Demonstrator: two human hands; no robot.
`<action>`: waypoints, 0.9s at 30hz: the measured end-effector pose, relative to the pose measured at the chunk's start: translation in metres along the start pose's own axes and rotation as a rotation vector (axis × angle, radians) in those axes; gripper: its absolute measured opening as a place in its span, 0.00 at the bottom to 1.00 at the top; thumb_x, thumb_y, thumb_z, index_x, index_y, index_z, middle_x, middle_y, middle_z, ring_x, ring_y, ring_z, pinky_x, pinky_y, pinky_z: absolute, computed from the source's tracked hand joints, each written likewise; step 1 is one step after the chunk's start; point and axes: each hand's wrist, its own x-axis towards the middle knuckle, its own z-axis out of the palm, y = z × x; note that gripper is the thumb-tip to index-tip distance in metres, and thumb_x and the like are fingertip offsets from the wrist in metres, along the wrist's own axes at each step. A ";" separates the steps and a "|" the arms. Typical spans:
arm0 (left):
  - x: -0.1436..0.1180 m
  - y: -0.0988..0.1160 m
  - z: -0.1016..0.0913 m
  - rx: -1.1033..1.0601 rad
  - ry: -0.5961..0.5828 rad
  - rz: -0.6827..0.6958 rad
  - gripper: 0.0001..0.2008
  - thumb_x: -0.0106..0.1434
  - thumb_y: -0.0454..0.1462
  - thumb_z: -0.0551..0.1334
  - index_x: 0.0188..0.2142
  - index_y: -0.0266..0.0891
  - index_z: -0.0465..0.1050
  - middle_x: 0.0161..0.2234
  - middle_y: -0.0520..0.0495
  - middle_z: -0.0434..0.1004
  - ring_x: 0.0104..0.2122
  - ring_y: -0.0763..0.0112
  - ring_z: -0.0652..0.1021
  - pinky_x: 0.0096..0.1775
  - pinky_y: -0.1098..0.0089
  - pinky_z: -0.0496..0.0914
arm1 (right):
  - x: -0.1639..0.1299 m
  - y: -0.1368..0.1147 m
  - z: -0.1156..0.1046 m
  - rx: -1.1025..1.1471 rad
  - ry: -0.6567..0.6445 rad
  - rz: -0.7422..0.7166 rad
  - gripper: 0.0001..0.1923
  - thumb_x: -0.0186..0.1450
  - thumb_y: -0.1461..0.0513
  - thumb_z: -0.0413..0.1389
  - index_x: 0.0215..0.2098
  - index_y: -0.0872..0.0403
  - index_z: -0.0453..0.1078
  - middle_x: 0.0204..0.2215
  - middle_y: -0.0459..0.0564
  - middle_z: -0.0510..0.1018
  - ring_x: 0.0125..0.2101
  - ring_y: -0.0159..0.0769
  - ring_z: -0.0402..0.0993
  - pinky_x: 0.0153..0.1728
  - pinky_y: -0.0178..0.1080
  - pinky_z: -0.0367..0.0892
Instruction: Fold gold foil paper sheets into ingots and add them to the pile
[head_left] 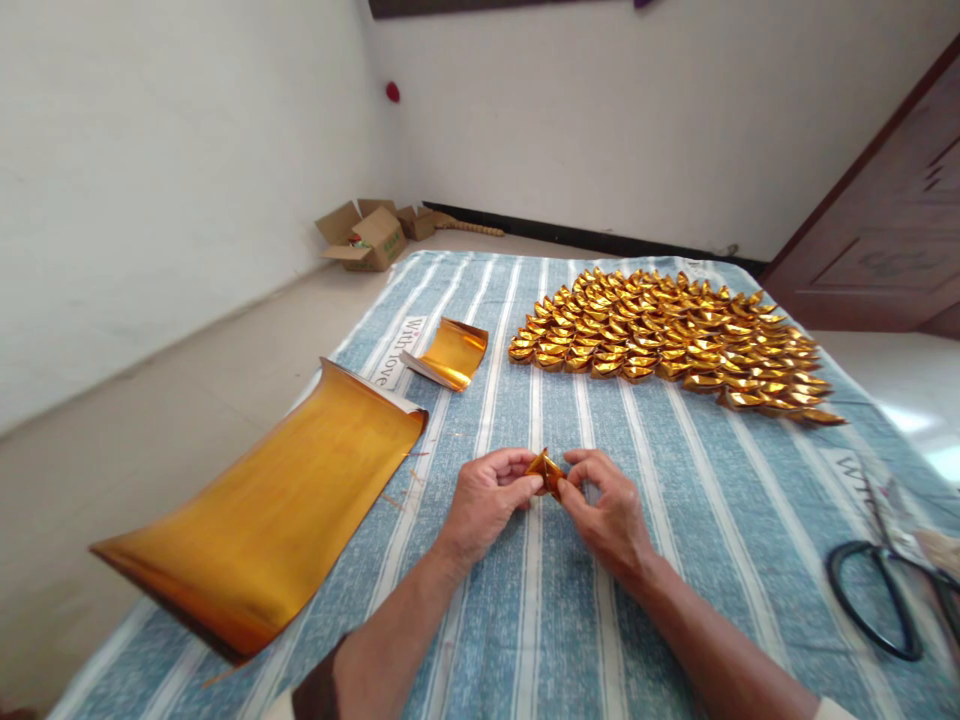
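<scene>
While both hands meet above the striped cloth, the details run as follows:

Left hand: the left hand (486, 497) pinches the left end of a small gold paper fold (545, 470) between thumb and fingertips; its fingers curl inward, so the palm side is hidden.
Right hand: the right hand (609, 510) clamps the same fold from the right, thumb and forefinger closed on it; the other fingers bend under and cannot be seen fully.
Fold: held just above the cloth, between the two hands; much of it is covered by fingertips, so its exact shape is hard to make out.
Surface: a blue-and-white striped cloth (675, 520) covers whatever lies below; whether that is a tabletop or a bed I cannot tell.
Gold sheet: a large gold foil sheet (270, 510) lies left of the hands, its near corner hanging past the cloth's edge; a smaller curled gold sheet (452, 352) sits farther back.
Pile: a wide spread of finished gold ingots (667, 335) lies beyond the hands, well apart from them.
Scissors: black-handled scissors (889, 590) lie at the right; the blades are blurred and partly cut off.
Far corner: open cardboard boxes (367, 237) stand on the floor; contents unclear.
</scene>
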 end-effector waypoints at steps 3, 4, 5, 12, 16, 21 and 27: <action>0.000 0.000 0.000 0.004 -0.002 0.002 0.12 0.50 0.34 0.68 0.36 0.36 0.78 0.31 0.46 0.82 0.29 0.69 0.79 0.26 0.76 0.70 | -0.001 0.000 0.001 -0.017 0.007 -0.051 0.09 0.59 0.64 0.56 0.22 0.52 0.64 0.34 0.53 0.77 0.41 0.42 0.74 0.44 0.46 0.66; 0.001 0.000 0.000 0.005 -0.002 0.002 0.12 0.50 0.34 0.68 0.36 0.36 0.78 0.31 0.46 0.82 0.29 0.70 0.79 0.26 0.76 0.69 | -0.002 0.000 0.001 -0.015 0.003 -0.069 0.09 0.59 0.64 0.56 0.22 0.52 0.64 0.35 0.53 0.77 0.41 0.42 0.73 0.44 0.46 0.66; 0.001 0.000 0.000 0.006 0.001 0.004 0.12 0.50 0.34 0.68 0.36 0.36 0.78 0.31 0.46 0.82 0.28 0.70 0.79 0.26 0.76 0.69 | -0.002 0.000 0.001 -0.008 -0.006 -0.085 0.08 0.60 0.64 0.56 0.23 0.52 0.65 0.35 0.53 0.77 0.42 0.42 0.73 0.44 0.46 0.66; 0.001 -0.001 -0.001 0.002 0.021 -0.001 0.12 0.49 0.35 0.68 0.35 0.36 0.78 0.30 0.46 0.82 0.28 0.71 0.78 0.27 0.75 0.69 | -0.002 0.002 -0.002 0.068 -0.097 -0.143 0.07 0.61 0.65 0.57 0.25 0.52 0.68 0.39 0.53 0.76 0.43 0.39 0.73 0.45 0.43 0.67; 0.001 0.001 0.001 -0.015 0.067 -0.010 0.10 0.50 0.36 0.68 0.33 0.36 0.76 0.29 0.48 0.80 0.27 0.71 0.77 0.27 0.75 0.69 | -0.001 -0.001 -0.001 0.113 -0.111 -0.165 0.07 0.62 0.65 0.56 0.26 0.53 0.68 0.36 0.51 0.77 0.40 0.37 0.74 0.43 0.42 0.68; 0.000 0.003 0.005 -0.060 0.122 -0.019 0.10 0.49 0.39 0.70 0.26 0.36 0.72 0.23 0.52 0.76 0.23 0.76 0.72 0.27 0.76 0.67 | -0.001 -0.003 0.001 0.123 -0.064 -0.171 0.07 0.63 0.65 0.56 0.27 0.52 0.69 0.32 0.50 0.77 0.36 0.36 0.74 0.40 0.40 0.69; -0.003 0.004 0.010 -0.110 0.112 -0.062 0.10 0.49 0.40 0.70 0.23 0.35 0.74 0.21 0.52 0.74 0.22 0.78 0.70 0.28 0.76 0.66 | -0.001 -0.005 0.000 0.094 -0.047 -0.150 0.08 0.64 0.63 0.56 0.26 0.52 0.67 0.27 0.48 0.76 0.30 0.34 0.73 0.35 0.38 0.68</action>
